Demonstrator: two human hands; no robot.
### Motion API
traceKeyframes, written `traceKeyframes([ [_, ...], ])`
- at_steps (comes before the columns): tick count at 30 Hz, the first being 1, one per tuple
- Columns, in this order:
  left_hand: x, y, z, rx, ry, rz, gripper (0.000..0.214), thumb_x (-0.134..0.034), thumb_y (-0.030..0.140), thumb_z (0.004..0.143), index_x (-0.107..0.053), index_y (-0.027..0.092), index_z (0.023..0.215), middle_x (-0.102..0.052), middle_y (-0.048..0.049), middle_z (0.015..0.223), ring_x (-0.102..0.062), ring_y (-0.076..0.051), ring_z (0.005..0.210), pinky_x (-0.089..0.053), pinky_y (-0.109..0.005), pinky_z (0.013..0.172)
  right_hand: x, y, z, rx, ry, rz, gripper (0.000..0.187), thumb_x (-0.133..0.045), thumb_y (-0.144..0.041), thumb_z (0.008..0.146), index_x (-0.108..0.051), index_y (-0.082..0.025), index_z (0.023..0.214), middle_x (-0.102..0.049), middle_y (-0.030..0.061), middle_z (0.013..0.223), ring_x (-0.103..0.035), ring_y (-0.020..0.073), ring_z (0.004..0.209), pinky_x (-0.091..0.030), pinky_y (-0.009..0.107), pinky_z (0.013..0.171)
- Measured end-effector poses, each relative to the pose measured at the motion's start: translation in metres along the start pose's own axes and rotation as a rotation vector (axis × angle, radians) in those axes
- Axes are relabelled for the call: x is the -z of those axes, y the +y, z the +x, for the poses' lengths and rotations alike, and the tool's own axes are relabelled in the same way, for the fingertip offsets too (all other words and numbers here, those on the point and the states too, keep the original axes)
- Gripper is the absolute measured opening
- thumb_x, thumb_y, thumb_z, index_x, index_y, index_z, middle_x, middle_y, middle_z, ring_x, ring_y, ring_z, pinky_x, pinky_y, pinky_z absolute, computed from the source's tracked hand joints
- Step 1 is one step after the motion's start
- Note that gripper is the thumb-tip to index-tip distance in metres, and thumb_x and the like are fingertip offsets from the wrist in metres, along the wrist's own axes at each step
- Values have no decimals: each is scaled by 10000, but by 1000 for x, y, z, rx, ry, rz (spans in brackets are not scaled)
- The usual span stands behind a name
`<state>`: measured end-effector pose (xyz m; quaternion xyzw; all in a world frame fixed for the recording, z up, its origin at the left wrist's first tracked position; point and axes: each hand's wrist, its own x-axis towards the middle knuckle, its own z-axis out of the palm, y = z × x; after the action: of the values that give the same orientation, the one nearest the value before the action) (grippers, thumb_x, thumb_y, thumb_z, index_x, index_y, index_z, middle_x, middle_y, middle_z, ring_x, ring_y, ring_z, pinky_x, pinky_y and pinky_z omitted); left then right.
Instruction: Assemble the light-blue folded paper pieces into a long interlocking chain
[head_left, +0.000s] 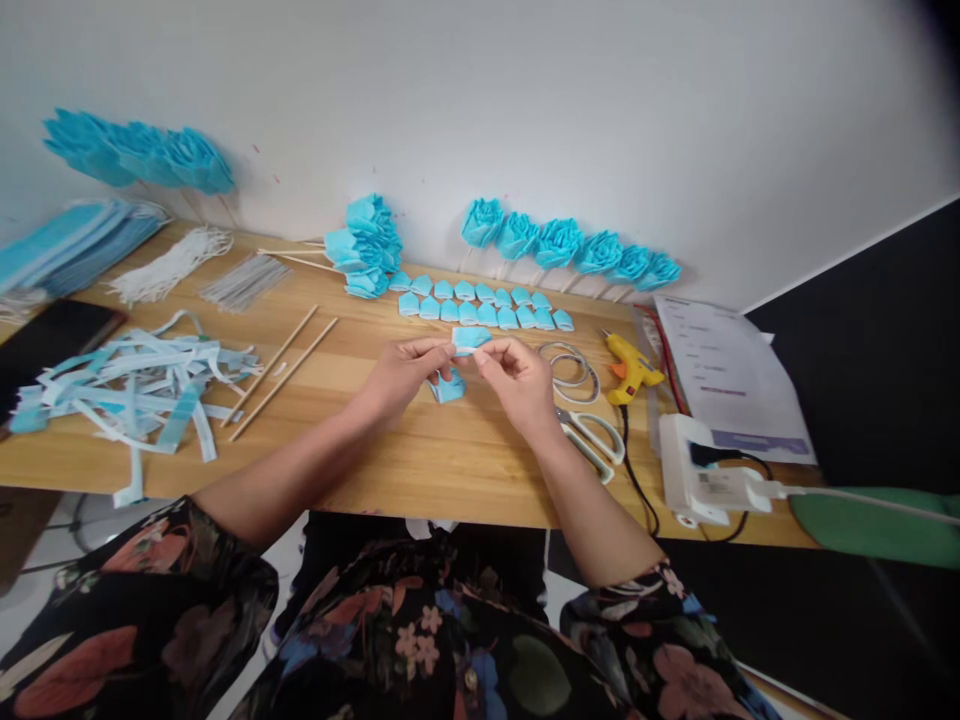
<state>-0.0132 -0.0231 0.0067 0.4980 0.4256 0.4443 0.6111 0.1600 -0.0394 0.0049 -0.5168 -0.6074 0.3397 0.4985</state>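
the left hand (409, 372) and right hand (521, 385) were close together, both pinching one folded blue piece (472, 338). two rows of blue petals (487, 316) lay beyond.

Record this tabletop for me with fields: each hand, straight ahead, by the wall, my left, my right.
Left hand: pinching one end of a small blue piece
Right hand: pinching the other end
Straight ahead: two rows of folded blue pieces
By the wall: blue flowers on thin stems
Left: wooden sticks, heap of cut strips
Right: scissors, yellow glue gun
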Motion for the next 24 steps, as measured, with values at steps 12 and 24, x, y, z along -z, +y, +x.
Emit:
traceKeyframes([
  [12, -2, -3, 2, -17, -36, -63, 255, -766, 412, 740, -735, 164, 788, -650, -4, 680, -538, -107, 633, -428, -238, 618, 0, -1, -1, 14, -10, -9, 165, -654, -357, 839, -673, -199, 792, -690, -9, 700, -576, 115, 617, -452, 249, 607],
  [24, -6, -12, 5, -83, 47, -24, 237, -704, 314, 815, -586, 172, 667, -568, 14, 614, -494, -97, 587, -404, -233, 582, -2, 3, -1, -8, 82, -4, 324, -614, -468, 901, -772, -204, 797, -739, 17, 730, -672, 172, 701, -523, 304, 682],
])
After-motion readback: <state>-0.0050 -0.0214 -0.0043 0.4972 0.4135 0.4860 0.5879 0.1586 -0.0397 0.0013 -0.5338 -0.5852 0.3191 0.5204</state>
